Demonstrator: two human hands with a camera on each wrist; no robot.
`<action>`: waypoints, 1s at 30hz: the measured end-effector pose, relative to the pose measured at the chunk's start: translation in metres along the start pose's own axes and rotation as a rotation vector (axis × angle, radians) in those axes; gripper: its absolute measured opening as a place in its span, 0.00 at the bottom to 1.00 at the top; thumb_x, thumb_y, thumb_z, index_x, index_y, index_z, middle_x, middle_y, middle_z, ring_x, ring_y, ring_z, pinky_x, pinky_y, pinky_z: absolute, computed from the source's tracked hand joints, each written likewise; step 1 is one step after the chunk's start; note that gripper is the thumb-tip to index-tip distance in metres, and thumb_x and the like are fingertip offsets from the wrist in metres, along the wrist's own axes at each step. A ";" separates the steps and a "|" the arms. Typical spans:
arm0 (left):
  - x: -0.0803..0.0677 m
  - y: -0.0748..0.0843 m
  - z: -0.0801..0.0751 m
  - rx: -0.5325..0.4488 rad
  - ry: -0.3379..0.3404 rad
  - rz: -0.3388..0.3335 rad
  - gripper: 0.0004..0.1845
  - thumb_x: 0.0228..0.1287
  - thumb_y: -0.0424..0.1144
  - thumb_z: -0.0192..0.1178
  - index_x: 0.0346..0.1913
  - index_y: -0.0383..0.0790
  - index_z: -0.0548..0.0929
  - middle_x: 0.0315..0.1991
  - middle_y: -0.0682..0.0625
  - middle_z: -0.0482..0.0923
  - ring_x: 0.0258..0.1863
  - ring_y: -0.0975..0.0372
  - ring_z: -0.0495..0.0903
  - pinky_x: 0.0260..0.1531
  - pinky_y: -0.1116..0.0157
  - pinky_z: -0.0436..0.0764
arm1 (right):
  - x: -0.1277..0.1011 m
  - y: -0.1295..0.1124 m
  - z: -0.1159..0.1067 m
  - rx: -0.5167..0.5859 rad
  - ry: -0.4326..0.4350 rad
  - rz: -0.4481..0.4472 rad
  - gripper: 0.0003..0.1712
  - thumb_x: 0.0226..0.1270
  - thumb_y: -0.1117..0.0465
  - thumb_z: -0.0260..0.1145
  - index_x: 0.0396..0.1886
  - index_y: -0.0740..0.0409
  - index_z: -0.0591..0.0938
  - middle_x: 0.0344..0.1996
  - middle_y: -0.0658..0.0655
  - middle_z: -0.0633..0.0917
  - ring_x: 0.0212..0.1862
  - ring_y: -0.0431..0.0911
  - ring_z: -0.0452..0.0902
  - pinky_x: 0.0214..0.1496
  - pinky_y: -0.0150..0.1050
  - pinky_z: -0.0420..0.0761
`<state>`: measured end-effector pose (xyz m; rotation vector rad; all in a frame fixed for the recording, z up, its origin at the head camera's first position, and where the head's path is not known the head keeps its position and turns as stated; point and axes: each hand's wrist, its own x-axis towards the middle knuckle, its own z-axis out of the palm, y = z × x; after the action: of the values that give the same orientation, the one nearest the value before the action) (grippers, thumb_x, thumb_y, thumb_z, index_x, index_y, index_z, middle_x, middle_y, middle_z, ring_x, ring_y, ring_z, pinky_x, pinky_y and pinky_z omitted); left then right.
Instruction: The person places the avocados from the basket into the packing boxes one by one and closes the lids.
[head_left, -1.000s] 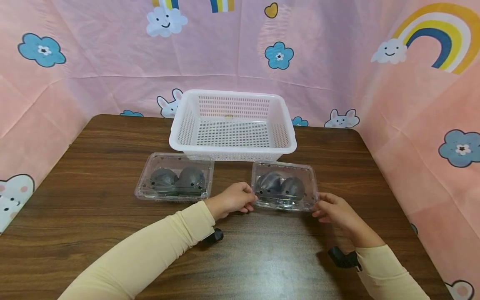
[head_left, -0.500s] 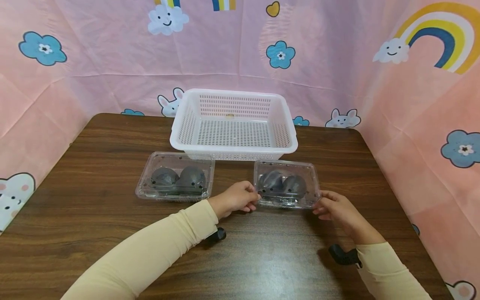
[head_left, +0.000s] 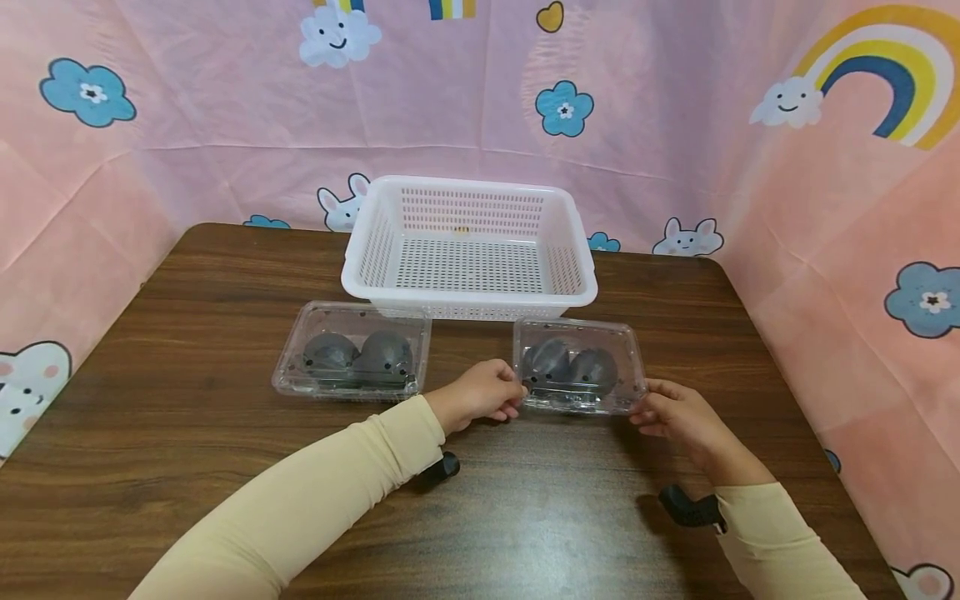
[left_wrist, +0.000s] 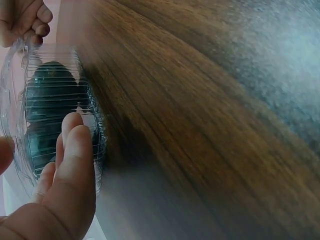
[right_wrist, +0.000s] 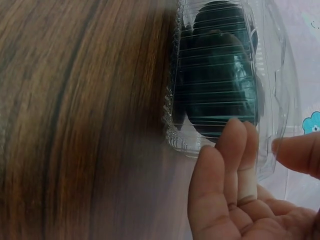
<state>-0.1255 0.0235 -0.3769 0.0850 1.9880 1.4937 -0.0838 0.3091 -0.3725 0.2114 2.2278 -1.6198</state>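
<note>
A clear plastic clamshell box (head_left: 628, 358) with two dark rounded fruits (head_left: 592, 372) inside stands right of centre in the head view. My left hand (head_left: 486, 392) holds its front left corner. At the front right corner my right hand (head_left: 675, 414) pinches the edge. In the right wrist view the thumb (right_wrist: 297, 154) lies at the lid's rim, with the fingers along the ribbed side. Close up in the left wrist view, the fruit (left_wrist: 47, 100) looks dark green behind the ribbed wall. A second clamshell box (head_left: 337, 317), also with two dark fruits, sits to the left.
A white perforated basket (head_left: 468, 297) stands behind the two boxes at the table's back. Patterned pink cloth (head_left: 652, 75) hangs round the back and sides of the brown wooden table (head_left: 150, 333). Black wrist mounts (head_left: 688, 508) jut from under the sleeves.
The right-hand clamshell box has shifted slightly to the right, with both hands moving along at its corners. The left box and the basket stay where they were; the head view has tilted a little.
</note>
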 end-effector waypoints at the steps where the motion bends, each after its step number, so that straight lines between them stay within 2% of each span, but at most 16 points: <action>1: 0.001 0.000 0.000 -0.003 0.000 -0.001 0.06 0.70 0.33 0.54 0.44 0.32 0.73 0.35 0.42 0.77 0.32 0.57 0.80 0.37 0.63 0.83 | 0.000 0.000 -0.001 0.001 -0.002 0.002 0.30 0.70 0.66 0.48 0.66 0.81 0.59 0.30 0.49 0.81 0.35 0.38 0.79 0.40 0.34 0.81; 9: 0.007 0.000 0.002 -0.045 -0.002 -0.015 0.07 0.69 0.31 0.54 0.44 0.29 0.75 0.36 0.40 0.78 0.34 0.54 0.82 0.39 0.61 0.83 | 0.003 -0.001 -0.003 0.009 -0.006 0.031 0.32 0.69 0.66 0.48 0.68 0.79 0.57 0.30 0.48 0.80 0.35 0.39 0.78 0.41 0.34 0.81; 20: 0.006 0.003 0.004 -0.061 -0.006 -0.043 0.07 0.69 0.31 0.53 0.35 0.30 0.78 0.29 0.46 0.76 0.30 0.59 0.81 0.37 0.63 0.84 | 0.005 0.002 -0.007 0.050 -0.047 0.018 0.31 0.71 0.67 0.47 0.68 0.80 0.54 0.30 0.48 0.79 0.34 0.39 0.78 0.41 0.33 0.81; 25: 0.007 0.003 0.005 -0.068 -0.013 -0.041 0.07 0.69 0.30 0.53 0.36 0.28 0.79 0.30 0.45 0.77 0.32 0.57 0.83 0.38 0.62 0.84 | 0.005 0.001 -0.008 0.060 -0.040 0.016 0.30 0.71 0.67 0.47 0.68 0.80 0.56 0.31 0.48 0.79 0.35 0.39 0.78 0.43 0.33 0.81; 30: 0.007 0.003 0.005 -0.067 -0.018 -0.038 0.08 0.69 0.30 0.52 0.36 0.28 0.79 0.29 0.45 0.76 0.29 0.59 0.82 0.37 0.63 0.84 | 0.006 0.001 -0.008 0.063 -0.031 0.012 0.30 0.72 0.67 0.48 0.68 0.80 0.57 0.30 0.48 0.80 0.35 0.38 0.78 0.43 0.32 0.81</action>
<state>-0.1297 0.0316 -0.3787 0.0323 1.9132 1.5287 -0.0904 0.3160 -0.3733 0.2153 2.1507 -1.6767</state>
